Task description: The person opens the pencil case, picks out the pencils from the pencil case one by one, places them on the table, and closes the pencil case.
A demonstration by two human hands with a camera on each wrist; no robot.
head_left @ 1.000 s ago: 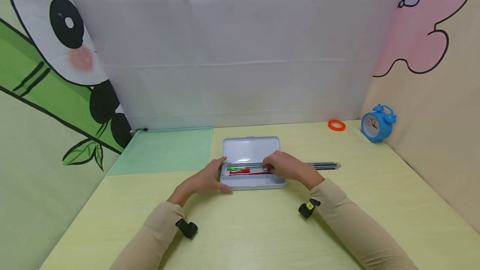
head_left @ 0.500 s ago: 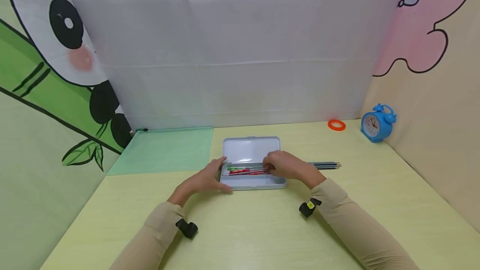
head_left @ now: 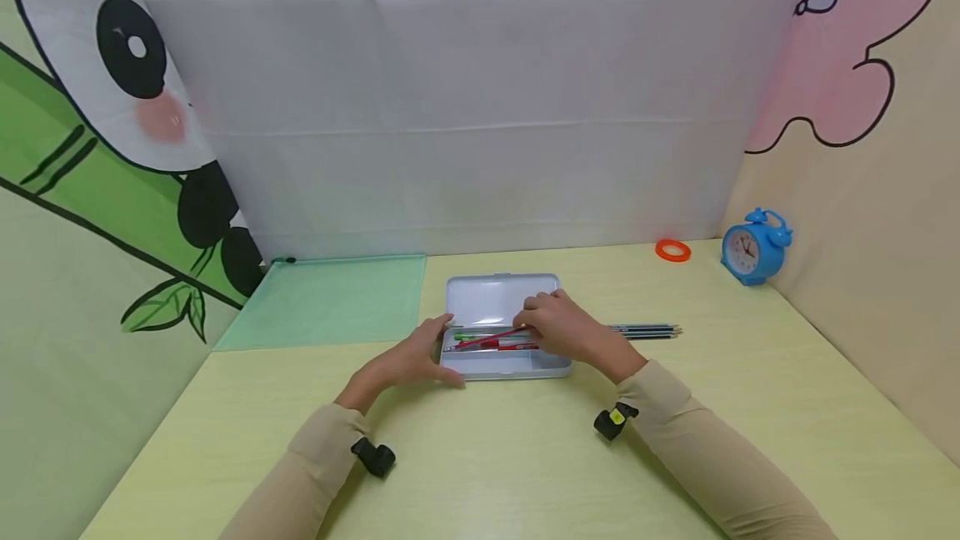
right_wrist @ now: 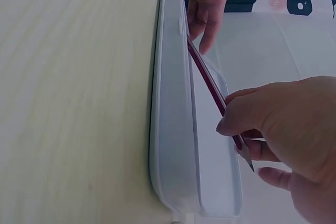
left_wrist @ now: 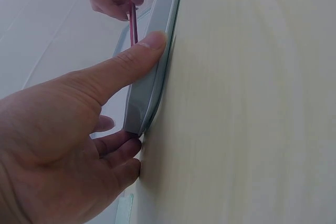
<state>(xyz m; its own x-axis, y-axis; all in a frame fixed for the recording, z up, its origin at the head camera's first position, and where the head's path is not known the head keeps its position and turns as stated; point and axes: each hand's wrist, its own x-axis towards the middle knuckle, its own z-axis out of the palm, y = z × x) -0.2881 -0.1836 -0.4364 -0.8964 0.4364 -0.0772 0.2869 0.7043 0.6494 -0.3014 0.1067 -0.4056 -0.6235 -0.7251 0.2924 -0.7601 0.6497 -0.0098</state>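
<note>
An open white pencil case point(head_left: 517, 367) lies on the table with its lid point(head_left: 487, 298) tipped back. My left hand point(head_left: 411, 357) holds the case's left end, thumb on the front wall and fingers round the end, as the left wrist view shows. Above the case, my right hand point(head_left: 566, 330) pinches a dark red pencil point(right_wrist: 210, 85) near its sharpened tip. The pencil slants, tip end raised and far end low at the case's left side. Under it in the case lie a green pen point(head_left: 462, 337) and red pens point(head_left: 517, 347), partly hidden.
Several dark pencils point(head_left: 648, 331) lie on the table just right of the case. A green mat point(head_left: 337, 298) covers the back left. At the back right are an orange tape ring point(head_left: 661, 255) and a blue alarm clock point(head_left: 756, 248). Cloth walls border the table.
My right hand has risen and shifted slightly left, lifting the red pencil's tip end from the case. The left hand stays where it was on the case.
</note>
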